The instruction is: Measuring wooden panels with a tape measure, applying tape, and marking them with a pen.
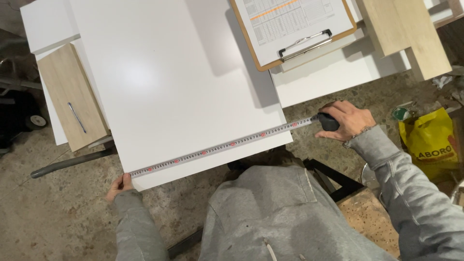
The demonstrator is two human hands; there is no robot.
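Tape measure blade lies stretched along the near edge of a large white panel, from the lower left of the frame up to the middle right. Its long axis follows this edge, a little slanted in the picture. The left hand is at the lower left corner of the panel, and its fingers pinch the free end of the blade against the corner. The right hand is past the right edge of the panel, its fingers closed around the black case of the tape. So the blade runs between both hands, each one at one end, neither nearer.

Behind the panel, in the upper middle, a clipboard with a printed sheet rests on another white board. A wooden drawer front with a metal handle is at the left, and a yellow bag is on the floor at the right.
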